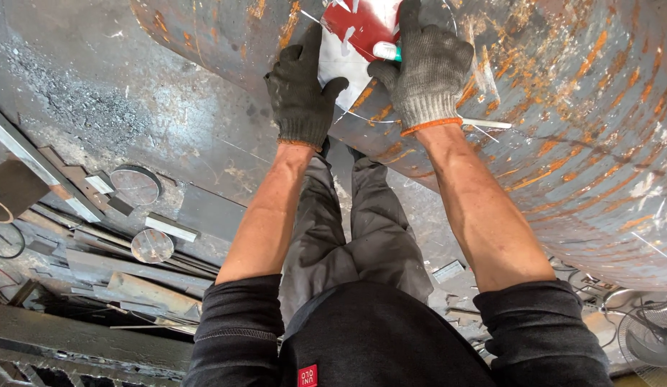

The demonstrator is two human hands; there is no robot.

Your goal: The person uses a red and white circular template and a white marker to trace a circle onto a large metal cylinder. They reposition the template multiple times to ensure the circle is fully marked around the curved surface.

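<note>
Head view shows me a red and white card template pressed flat on the curved, rust-streaked steel cylinder, near the top edge of the frame. My left hand, in a dark glove, lies spread on the card's lower left corner. My right hand, in a grey glove with an orange cuff, is closed around a white marker with a green band, its tip at the card. Two round steel discs lie on the floor plate, left of my legs.
</note>
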